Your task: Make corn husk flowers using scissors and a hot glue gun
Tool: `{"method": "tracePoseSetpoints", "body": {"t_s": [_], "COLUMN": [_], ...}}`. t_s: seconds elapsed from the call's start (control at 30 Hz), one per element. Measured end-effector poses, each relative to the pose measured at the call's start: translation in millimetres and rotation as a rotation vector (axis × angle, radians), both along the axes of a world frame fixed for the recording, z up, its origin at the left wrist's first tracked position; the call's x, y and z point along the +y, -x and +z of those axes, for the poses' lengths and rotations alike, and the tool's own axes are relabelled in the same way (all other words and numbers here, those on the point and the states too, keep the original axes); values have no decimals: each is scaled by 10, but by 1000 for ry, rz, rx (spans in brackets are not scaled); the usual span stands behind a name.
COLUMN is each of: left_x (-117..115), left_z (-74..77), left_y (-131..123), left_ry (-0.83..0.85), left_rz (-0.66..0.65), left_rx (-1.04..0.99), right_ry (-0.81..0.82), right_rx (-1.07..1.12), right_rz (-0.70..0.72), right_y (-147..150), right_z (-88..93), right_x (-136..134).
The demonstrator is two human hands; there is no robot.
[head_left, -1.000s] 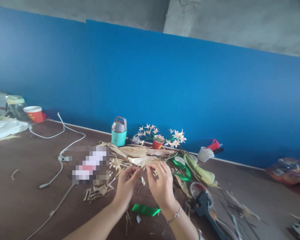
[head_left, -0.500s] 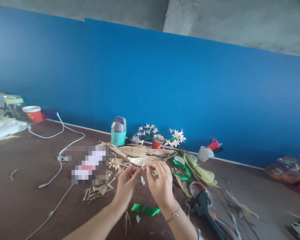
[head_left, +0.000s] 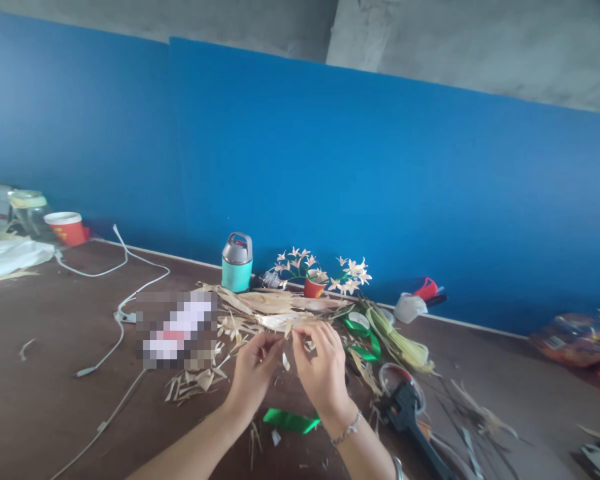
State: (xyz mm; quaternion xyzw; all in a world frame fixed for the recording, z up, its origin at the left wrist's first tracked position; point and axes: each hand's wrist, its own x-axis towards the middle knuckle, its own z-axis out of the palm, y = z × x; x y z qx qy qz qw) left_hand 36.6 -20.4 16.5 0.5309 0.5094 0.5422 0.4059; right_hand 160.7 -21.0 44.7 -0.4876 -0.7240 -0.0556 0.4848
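My left hand (head_left: 255, 363) and my right hand (head_left: 323, 363) are raised over the brown table, fingertips close together. Both pinch with thumb and forefinger. A small pale scrap shows between the fingertips, but I cannot make out whether it is held or lies behind them. Dried corn husks (head_left: 275, 303) are heaped just beyond the hands, with cut husk pieces (head_left: 195, 383) to the left. Below the hands lies a strip of green ribbon (head_left: 291, 420). A black glue gun (head_left: 410, 413) rests right of my right wrist, against a clear roll of tape (head_left: 387, 375).
Near the blue partition (head_left: 300, 147) stand a teal flask (head_left: 237, 273) and a red paper cup (head_left: 314, 287) among pale husk flowers (head_left: 353, 275). Looped green ribbon (head_left: 375, 347) and a bundle of yellow-green strands (head_left: 397, 340) lie right. A white cable (head_left: 115, 417) runs along the left.
My left hand's fingers have shifted very slightly, with the fingertips still by those of my right hand. Nothing else has visibly moved.
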Motion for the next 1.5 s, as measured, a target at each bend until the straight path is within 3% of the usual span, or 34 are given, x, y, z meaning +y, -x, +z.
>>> {"method": "tracePoseSetpoints", "body": {"t_s": [0.4, 1.5], "left_x": [2, -6], "left_z": [-56, 1], "left_y": [13, 18], "left_ry": [-97, -50], "left_rz": [54, 21], "left_rx": [123, 110], "right_ry": [6, 23], "right_rx": [0, -83], "right_rz": [1, 63], "right_y": [-2, -53], "right_z": [-20, 15], "right_x": [18, 31]}}
